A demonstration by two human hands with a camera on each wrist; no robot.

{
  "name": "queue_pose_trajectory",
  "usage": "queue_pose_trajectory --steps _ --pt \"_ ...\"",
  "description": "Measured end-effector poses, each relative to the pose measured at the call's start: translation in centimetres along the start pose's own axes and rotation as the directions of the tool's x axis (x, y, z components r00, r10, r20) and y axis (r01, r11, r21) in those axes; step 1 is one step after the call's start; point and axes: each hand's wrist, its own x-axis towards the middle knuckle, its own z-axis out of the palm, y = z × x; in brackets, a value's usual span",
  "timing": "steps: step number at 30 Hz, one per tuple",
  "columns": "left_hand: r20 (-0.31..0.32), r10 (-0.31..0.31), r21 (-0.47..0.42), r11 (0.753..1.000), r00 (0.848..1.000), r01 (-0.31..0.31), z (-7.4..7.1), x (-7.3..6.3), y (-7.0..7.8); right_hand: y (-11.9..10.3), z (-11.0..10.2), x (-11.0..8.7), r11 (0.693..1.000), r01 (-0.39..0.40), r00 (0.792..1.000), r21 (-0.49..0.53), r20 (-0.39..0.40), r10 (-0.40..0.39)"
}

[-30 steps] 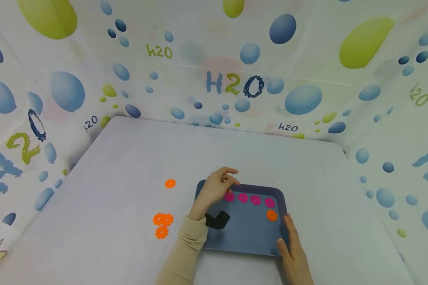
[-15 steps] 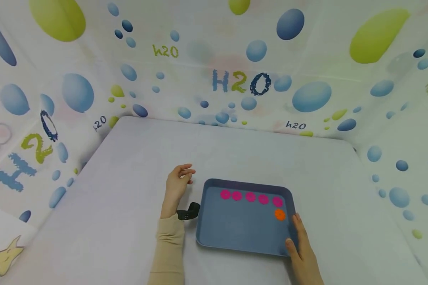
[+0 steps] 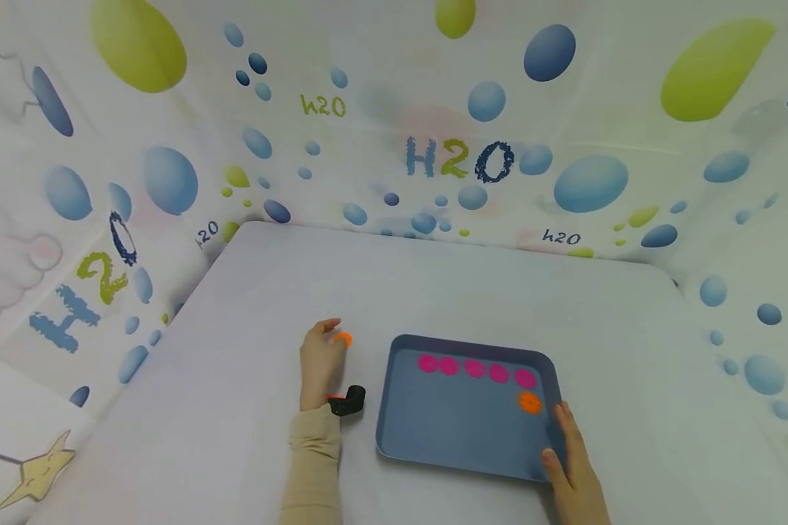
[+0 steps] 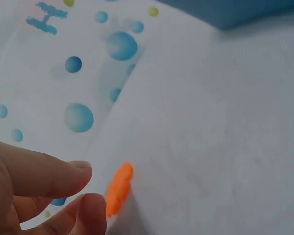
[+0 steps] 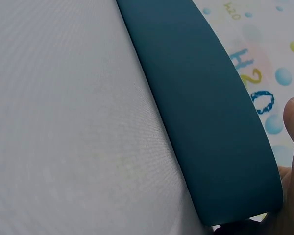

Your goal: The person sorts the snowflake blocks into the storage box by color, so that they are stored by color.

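In head view, an orange disc (image 3: 347, 339) is seen at lower centre, beside the left hand (image 3: 319, 364); at lower right, the tray (image 3: 460, 434) is touched by the straight-fingered right hand (image 3: 574, 467); in left wrist view, fingertips (image 4: 91, 211) are narrowly parted; in right wrist view, the tray is shown centrally

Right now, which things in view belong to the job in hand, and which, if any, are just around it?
Likely part of the job:
blue-grey tray
five pink pieces
orange piece in the tray
orange piece at the left hand
right hand at the tray's edge

Likely just around it:
printed backdrop
white tabletop
black device at the left wrist
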Motion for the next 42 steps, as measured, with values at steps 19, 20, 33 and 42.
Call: queue_pose_trajectory --steps 19,20,33,42 --pt "-0.156 -0.025 0.1 0.994 0.987 0.041 4.5 -1.6 0.7 0.8 -3.8 0.4 1.0 0.028 0.999 -0.011 0.04 -0.028" --pt "-0.158 -0.022 0.09 0.995 0.987 0.037 4.6 -1.6 0.8 0.9 -3.9 0.4 0.999 0.032 0.999 -0.013 0.034 -0.031" --pt "-0.161 0.006 0.087 0.996 0.987 0.008 2.3 -1.1 0.1 0.6 -2.0 0.1 0.999 0.054 0.998 -0.005 -0.011 -0.054" --pt "-0.022 -0.116 0.025 0.993 0.993 0.116 -0.1 -0.8 0.3 0.0 -0.8 0.0 0.999 -0.003 1.0 0.053 0.031 0.002"
